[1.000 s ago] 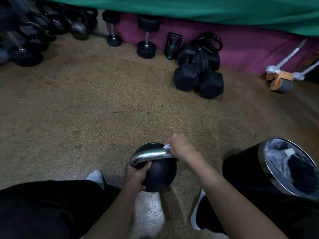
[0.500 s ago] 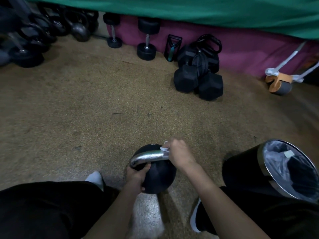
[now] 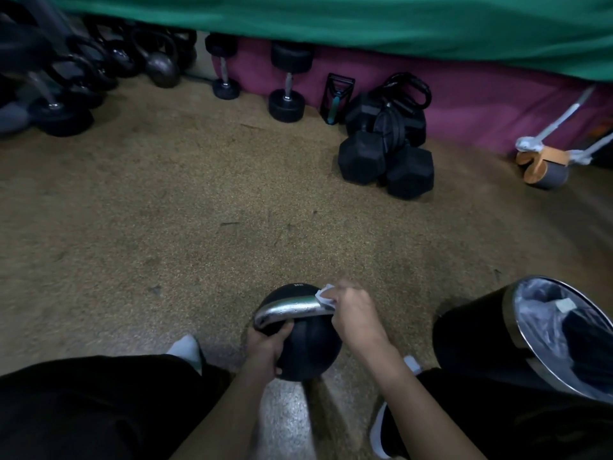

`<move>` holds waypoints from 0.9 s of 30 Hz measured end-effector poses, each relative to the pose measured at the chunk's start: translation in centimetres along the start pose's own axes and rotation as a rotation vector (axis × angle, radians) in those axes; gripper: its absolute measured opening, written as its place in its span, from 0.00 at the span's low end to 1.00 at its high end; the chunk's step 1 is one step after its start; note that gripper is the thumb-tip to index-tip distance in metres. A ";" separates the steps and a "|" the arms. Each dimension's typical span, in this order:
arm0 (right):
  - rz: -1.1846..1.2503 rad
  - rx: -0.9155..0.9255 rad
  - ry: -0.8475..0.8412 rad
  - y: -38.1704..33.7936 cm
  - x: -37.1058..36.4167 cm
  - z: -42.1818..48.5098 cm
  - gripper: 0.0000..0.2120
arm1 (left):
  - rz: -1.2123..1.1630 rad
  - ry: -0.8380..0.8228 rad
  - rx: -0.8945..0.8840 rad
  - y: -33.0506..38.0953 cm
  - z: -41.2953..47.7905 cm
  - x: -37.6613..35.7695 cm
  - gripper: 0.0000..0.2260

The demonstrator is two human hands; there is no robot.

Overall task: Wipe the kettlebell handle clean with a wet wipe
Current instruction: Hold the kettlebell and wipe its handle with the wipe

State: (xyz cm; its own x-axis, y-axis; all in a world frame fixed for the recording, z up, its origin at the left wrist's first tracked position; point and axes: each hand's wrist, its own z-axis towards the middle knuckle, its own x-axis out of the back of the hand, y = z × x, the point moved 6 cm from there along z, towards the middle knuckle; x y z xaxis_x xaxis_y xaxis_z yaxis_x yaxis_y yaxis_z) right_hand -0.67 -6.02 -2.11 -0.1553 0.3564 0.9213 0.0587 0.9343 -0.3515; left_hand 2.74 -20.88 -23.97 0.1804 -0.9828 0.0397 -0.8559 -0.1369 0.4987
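Note:
A black kettlebell [image 3: 311, 350] with a shiny metal handle [image 3: 288, 310] stands on the floor between my knees. My left hand [image 3: 267, 348] grips the left side of its round body, just under the handle's left bend. My right hand [image 3: 353, 313] holds a white wet wipe [image 3: 325, 295] wrapped round the handle's right end. Only a crumpled corner of the wipe shows past my fingers.
A black bin [image 3: 530, 340] with a clear liner stands tilted at my right. Hex dumbbells [image 3: 384, 157] lie ahead by the pink wall pad, with round dumbbells [image 3: 287, 83] and more kettlebells [image 3: 159, 64] at the back left. An ab wheel [image 3: 544, 167] sits far right.
My right hand with the wipe has shifted slightly along the right end of the handle. The left hand has kept its grip on the kettlebell's body.

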 end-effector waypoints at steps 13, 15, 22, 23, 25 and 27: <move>0.068 -0.050 0.087 0.4 -0.7 -1.1 0.19 | 0.003 0.004 0.010 -0.2 0.2 -0.1 0.36; 0.079 -0.091 0.116 0.8 -0.5 -0.9 0.18 | -0.003 0.017 -0.001 -0.1 0.0 -0.1 0.35; 0.038 0.011 0.232 -0.6 -1.6 -2.1 0.14 | -0.061 0.001 -0.027 0.4 -0.8 -0.5 0.29; 0.071 0.017 0.263 -0.4 -1.8 -2.6 0.14 | -0.060 -0.001 -0.033 0.4 -0.7 -0.5 0.28; 0.141 0.005 0.313 0.1 -1.8 -3.4 0.14 | -0.058 -0.006 -0.045 0.4 -1.0 -0.4 0.28; 0.166 -0.024 0.359 0.4 -1.6 -3.4 0.14 | -0.058 -0.008 -0.039 0.3 -1.2 -0.4 0.29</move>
State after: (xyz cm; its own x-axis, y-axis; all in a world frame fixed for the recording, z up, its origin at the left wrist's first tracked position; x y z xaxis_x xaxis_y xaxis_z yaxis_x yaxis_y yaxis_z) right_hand 2.92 -6.22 -3.17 0.2125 0.4763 0.8532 0.0775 0.8622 -0.5006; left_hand 2.97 -20.44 -22.81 0.2249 -0.9744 0.0034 -0.8247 -0.1885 0.5333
